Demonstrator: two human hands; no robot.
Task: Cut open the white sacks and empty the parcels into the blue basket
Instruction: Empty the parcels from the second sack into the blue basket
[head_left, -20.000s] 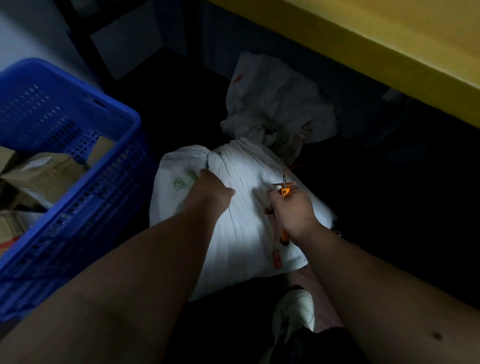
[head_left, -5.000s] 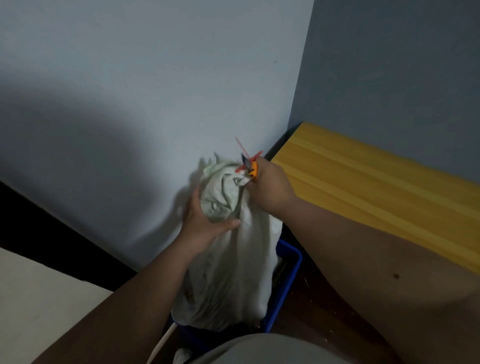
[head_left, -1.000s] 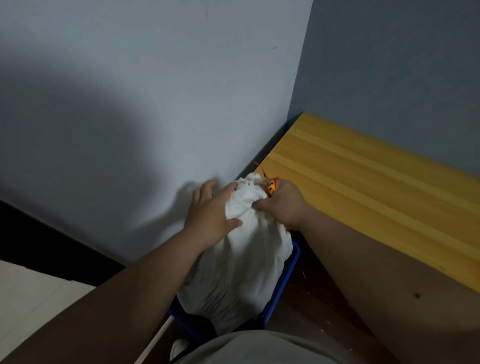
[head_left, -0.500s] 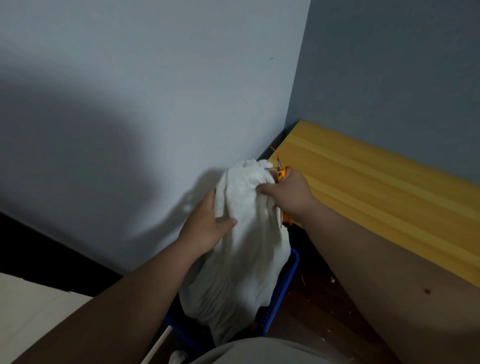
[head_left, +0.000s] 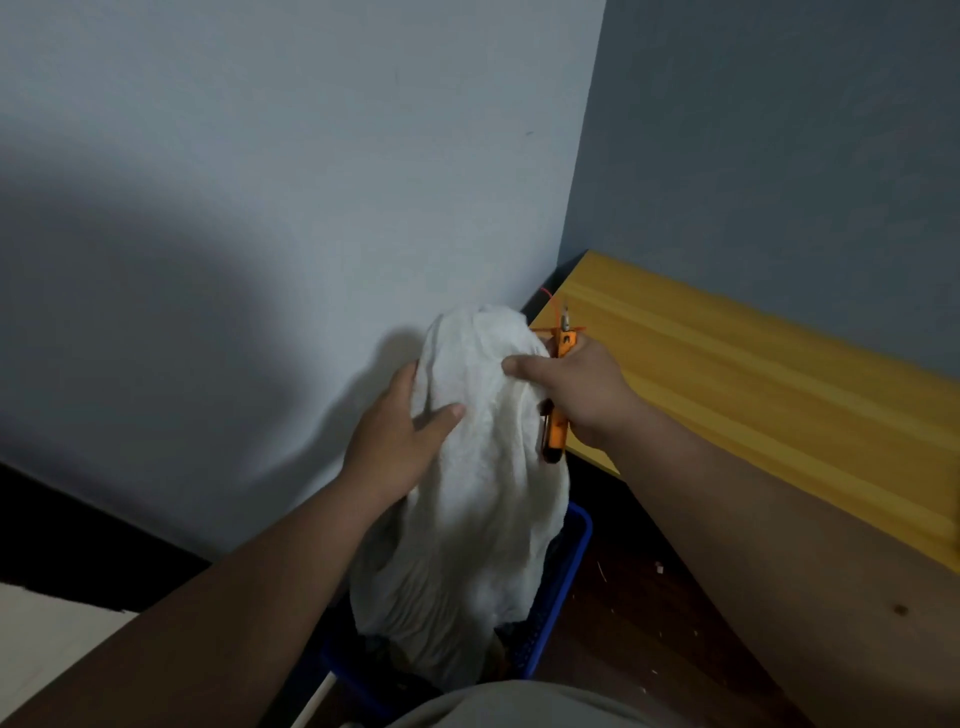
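Note:
I hold a white sack upended over the blue basket, its lower end hanging down inside the basket. My left hand grips the sack's upper left side, thumb pressed across the fabric. My right hand pinches the sack's top right fold and also holds the orange cutter, whose tip sticks up above my fingers with a red strip at it. Dark parcels show dimly in the basket below the sack.
A yellow wooden tabletop runs along the right, close to my right hand. A pale wall stands right behind the sack. The dark floor lies beside the basket.
Both hands have lifted the sack's top higher over the last second. Twenty seconds ago the sack lay on the floor beside the basket.

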